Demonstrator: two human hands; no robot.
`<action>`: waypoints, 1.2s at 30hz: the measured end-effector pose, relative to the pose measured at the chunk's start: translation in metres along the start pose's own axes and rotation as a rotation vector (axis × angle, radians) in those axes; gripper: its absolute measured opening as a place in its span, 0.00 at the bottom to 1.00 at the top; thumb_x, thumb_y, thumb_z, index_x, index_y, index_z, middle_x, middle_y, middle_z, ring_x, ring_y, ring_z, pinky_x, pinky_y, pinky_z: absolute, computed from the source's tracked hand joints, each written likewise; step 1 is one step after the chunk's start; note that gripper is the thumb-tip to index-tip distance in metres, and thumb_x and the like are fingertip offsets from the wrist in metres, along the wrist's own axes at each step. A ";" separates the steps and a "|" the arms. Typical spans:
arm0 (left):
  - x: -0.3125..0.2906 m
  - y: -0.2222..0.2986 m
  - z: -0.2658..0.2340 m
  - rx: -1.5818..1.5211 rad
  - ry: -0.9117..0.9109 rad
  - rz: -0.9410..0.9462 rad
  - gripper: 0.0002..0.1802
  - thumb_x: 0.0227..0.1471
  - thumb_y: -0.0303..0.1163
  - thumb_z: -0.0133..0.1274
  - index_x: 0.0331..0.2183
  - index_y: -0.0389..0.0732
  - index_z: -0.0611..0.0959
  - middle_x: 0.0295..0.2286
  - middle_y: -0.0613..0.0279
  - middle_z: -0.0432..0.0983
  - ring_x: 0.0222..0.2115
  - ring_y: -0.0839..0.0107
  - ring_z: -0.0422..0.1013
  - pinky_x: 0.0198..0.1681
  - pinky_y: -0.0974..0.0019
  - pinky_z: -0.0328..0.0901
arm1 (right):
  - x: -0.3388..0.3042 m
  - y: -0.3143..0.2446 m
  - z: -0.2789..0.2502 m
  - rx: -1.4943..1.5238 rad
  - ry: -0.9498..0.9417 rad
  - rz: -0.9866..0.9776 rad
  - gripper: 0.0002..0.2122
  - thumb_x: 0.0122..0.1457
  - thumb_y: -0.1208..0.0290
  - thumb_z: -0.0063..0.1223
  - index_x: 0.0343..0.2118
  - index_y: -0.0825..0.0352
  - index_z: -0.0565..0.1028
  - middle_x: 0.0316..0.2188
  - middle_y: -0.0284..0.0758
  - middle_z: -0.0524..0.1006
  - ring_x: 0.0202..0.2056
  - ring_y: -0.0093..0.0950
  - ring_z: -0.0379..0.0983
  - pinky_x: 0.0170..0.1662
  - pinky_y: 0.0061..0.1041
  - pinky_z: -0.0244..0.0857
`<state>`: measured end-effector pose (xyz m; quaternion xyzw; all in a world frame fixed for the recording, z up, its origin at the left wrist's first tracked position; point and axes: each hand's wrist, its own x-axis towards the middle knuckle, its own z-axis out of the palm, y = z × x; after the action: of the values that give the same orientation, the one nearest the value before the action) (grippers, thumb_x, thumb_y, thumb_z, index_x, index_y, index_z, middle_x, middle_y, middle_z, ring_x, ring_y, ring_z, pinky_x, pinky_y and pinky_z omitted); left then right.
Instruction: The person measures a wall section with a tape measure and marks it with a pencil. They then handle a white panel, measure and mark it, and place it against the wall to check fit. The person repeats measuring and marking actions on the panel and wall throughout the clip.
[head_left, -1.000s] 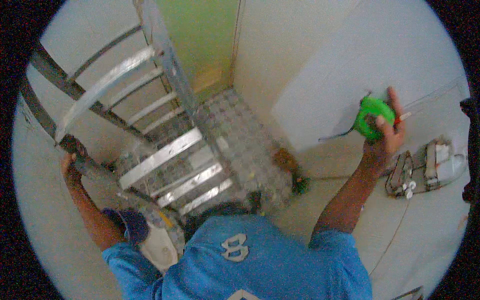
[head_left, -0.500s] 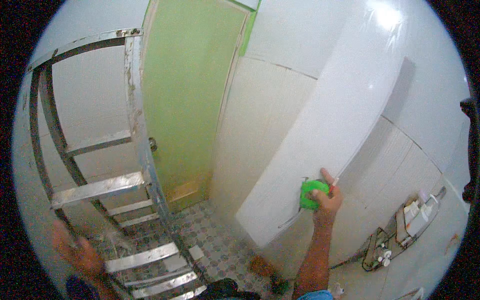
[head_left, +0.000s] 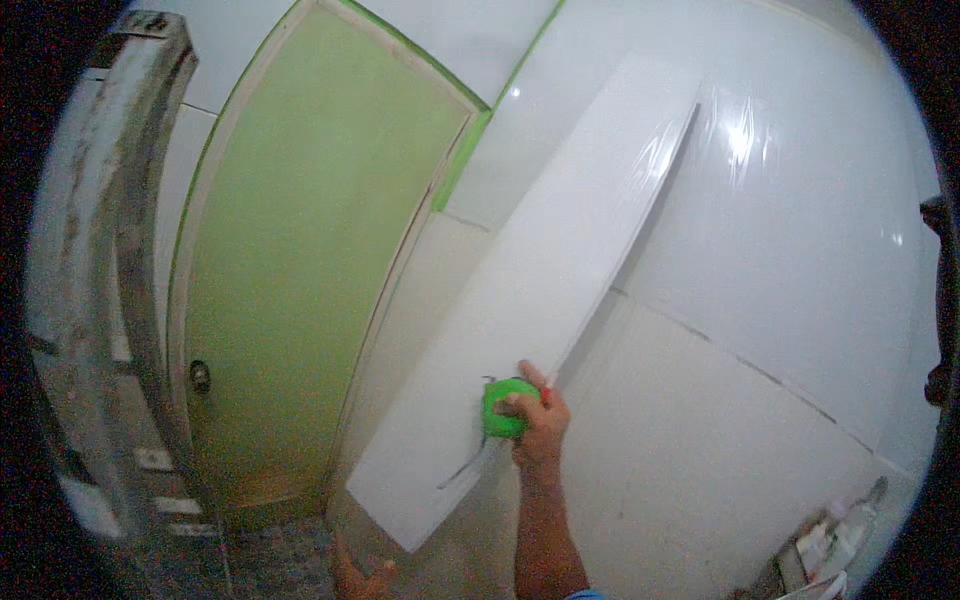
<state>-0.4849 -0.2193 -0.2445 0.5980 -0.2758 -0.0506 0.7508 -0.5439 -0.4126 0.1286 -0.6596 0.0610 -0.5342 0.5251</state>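
My right hand (head_left: 543, 430) is closed around a green tape measure (head_left: 508, 408), held in front of a long white panel (head_left: 520, 285). A dark strap hangs from the tape measure. Something small and red (head_left: 546, 394) shows between the fingers of the same hand; its kind is unclear. The panel, glossy near its top, leans at a slant against the wall. At the lower edge, below the panel's bottom left corner, my left hand (head_left: 360, 578) is partly in view, its thumb and a finger apart and nothing seen in it.
A worn metal ladder (head_left: 125, 260) stands close on the left. Behind it is a green door (head_left: 320, 230) with a round knob (head_left: 200, 376). A rack with bottles (head_left: 825, 540) is on the wall at the lower right. Patterned floor tiles (head_left: 280, 560) show below the door.
The view has turned, so the ladder looms closer at the left. My left hand has moved from beside the ladder toward the panel's lower end. My right hand keeps hold of the tape measure.
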 end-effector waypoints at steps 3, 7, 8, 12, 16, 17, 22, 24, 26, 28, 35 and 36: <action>0.074 -0.049 0.027 -0.104 0.246 0.115 0.58 0.46 0.30 0.71 0.73 0.46 0.57 0.66 0.37 0.59 0.59 0.41 0.68 0.60 0.44 0.67 | 0.063 0.028 0.023 0.074 -0.035 0.028 0.29 0.54 0.78 0.62 0.62 0.76 0.73 0.41 0.42 0.82 0.35 0.31 0.82 0.42 0.30 0.79; 0.188 -0.017 0.054 -0.560 0.047 0.120 0.73 0.43 0.33 0.74 0.75 0.48 0.38 0.71 0.34 0.40 0.68 0.39 0.52 0.68 0.41 0.56 | 0.144 0.032 0.046 0.055 -0.108 0.018 0.29 0.57 0.76 0.59 0.63 0.80 0.70 0.41 0.42 0.81 0.36 0.31 0.80 0.43 0.30 0.77; 0.213 0.002 0.059 -0.619 -0.007 0.070 0.76 0.42 0.35 0.75 0.75 0.48 0.36 0.72 0.33 0.36 0.70 0.38 0.48 0.70 0.40 0.52 | 0.167 0.029 0.053 0.041 -0.109 0.007 0.30 0.57 0.75 0.59 0.63 0.80 0.70 0.41 0.42 0.81 0.36 0.31 0.80 0.42 0.30 0.77; 0.294 0.078 0.071 0.097 -0.082 0.254 0.79 0.38 0.50 0.79 0.75 0.47 0.41 0.72 0.27 0.34 0.72 0.31 0.36 0.73 0.35 0.37 | 0.265 0.012 0.087 0.067 -0.119 -0.067 0.22 0.57 0.71 0.61 0.54 0.77 0.77 0.37 0.38 0.80 0.35 0.29 0.78 0.40 0.31 0.76; 0.351 0.112 0.092 0.838 -0.299 0.657 0.80 0.34 0.61 0.77 0.75 0.48 0.45 0.71 0.26 0.33 0.72 0.24 0.33 0.70 0.22 0.33 | 0.362 -0.012 0.119 0.044 -0.112 -0.093 0.14 0.55 0.63 0.64 0.36 0.72 0.84 0.31 0.38 0.82 0.29 0.28 0.77 0.38 0.30 0.75; 0.370 0.113 0.100 0.863 -0.271 0.667 0.78 0.34 0.59 0.78 0.75 0.49 0.47 0.71 0.26 0.33 0.72 0.24 0.32 0.69 0.20 0.32 | 0.384 -0.016 0.126 0.031 -0.137 -0.135 0.13 0.54 0.62 0.63 0.31 0.70 0.83 0.29 0.37 0.81 0.28 0.28 0.76 0.37 0.32 0.74; 0.500 0.112 0.142 0.718 0.003 1.049 0.62 0.35 0.35 0.75 0.71 0.54 0.63 0.72 0.34 0.42 0.73 0.31 0.39 0.69 0.20 0.35 | 0.487 -0.037 0.159 -0.070 -0.159 -0.221 0.11 0.53 0.63 0.64 0.26 0.67 0.81 0.25 0.40 0.79 0.23 0.32 0.76 0.24 0.36 0.70; 0.552 0.125 0.155 0.650 0.040 1.153 0.58 0.35 0.25 0.71 0.69 0.56 0.69 0.72 0.41 0.48 0.73 0.38 0.46 0.70 0.22 0.36 | 0.521 -0.049 0.169 -0.047 -0.171 -0.204 0.11 0.53 0.63 0.64 0.28 0.68 0.81 0.25 0.41 0.79 0.23 0.34 0.77 0.23 0.37 0.71; 0.592 0.144 0.161 0.660 -0.003 1.215 0.57 0.35 0.23 0.70 0.68 0.56 0.70 0.73 0.41 0.47 0.73 0.39 0.44 0.70 0.21 0.35 | 0.547 -0.063 0.176 0.019 -0.140 -0.179 0.12 0.53 0.64 0.64 0.31 0.69 0.81 0.26 0.41 0.80 0.24 0.37 0.78 0.24 0.38 0.73; 0.621 0.167 0.160 0.552 -0.002 1.216 0.57 0.38 0.22 0.71 0.69 0.59 0.68 0.73 0.45 0.46 0.74 0.41 0.42 0.71 0.21 0.33 | 0.564 -0.084 0.188 -0.083 -0.182 -0.229 0.13 0.53 0.64 0.63 0.34 0.70 0.80 0.27 0.42 0.80 0.24 0.38 0.79 0.26 0.40 0.75; 0.701 0.210 0.167 0.691 -0.054 1.317 0.50 0.52 0.24 0.65 0.71 0.62 0.63 0.74 0.50 0.44 0.74 0.42 0.41 0.69 0.15 0.30 | 0.595 -0.116 0.227 -0.183 -0.235 -0.225 0.17 0.57 0.64 0.57 0.41 0.74 0.76 0.32 0.49 0.82 0.30 0.46 0.83 0.35 0.46 0.81; 0.712 0.211 0.169 0.597 -0.046 1.359 0.50 0.53 0.24 0.64 0.71 0.63 0.62 0.74 0.49 0.44 0.74 0.42 0.41 0.68 0.15 0.30 | 0.603 -0.116 0.232 -0.207 -0.219 -0.232 0.17 0.57 0.63 0.56 0.41 0.74 0.76 0.33 0.49 0.82 0.31 0.47 0.83 0.36 0.46 0.81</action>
<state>-0.0188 -0.5957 0.2253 0.4732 -0.6026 0.4898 0.4161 -0.1671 -0.6029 0.6306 -0.7669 -0.0183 -0.5070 0.3930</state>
